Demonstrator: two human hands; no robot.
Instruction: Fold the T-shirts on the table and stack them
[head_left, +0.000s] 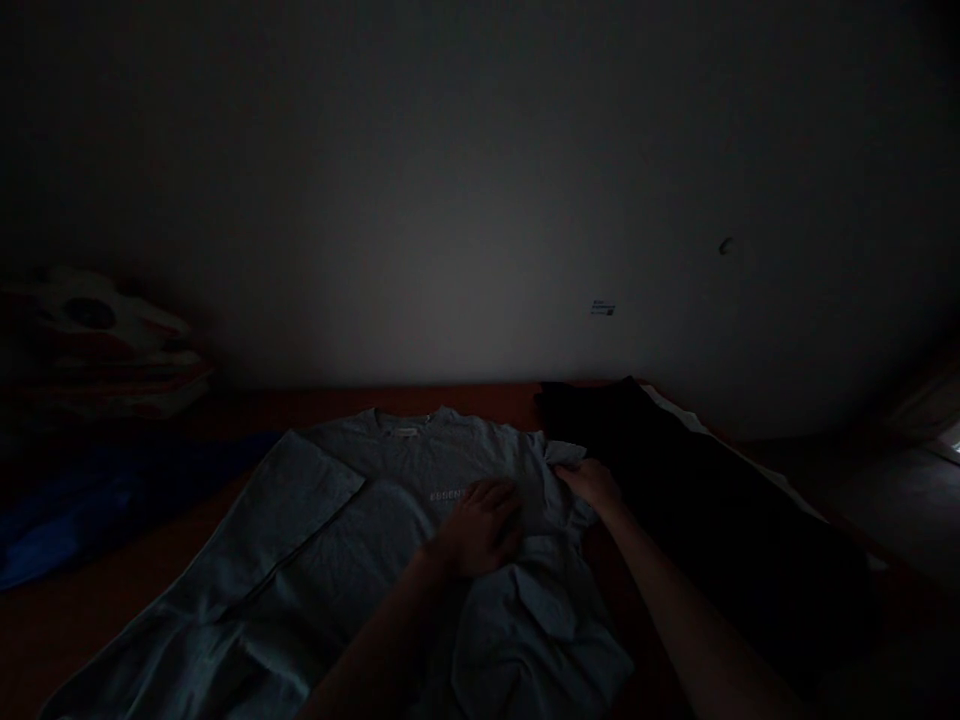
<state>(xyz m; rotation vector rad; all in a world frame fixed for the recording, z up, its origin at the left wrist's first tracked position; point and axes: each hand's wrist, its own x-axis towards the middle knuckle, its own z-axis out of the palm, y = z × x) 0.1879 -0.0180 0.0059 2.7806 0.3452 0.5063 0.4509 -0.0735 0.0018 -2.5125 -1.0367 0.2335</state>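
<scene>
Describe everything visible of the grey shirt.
The grey shirt looks like soft cloth, with a round neck, a pale neck label and pale chest lettering. It lies front up on a reddish surface, neck toward the wall, rumpled lower down. The left hand rests partly over the lettering; the right hand grips one side.

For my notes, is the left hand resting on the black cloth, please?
No, the left hand lies on the grey shirt.

The left hand [486, 525] lies on a grey shirt [401, 470] while the right hand [592, 484] pinches cloth at its edge.
</scene>
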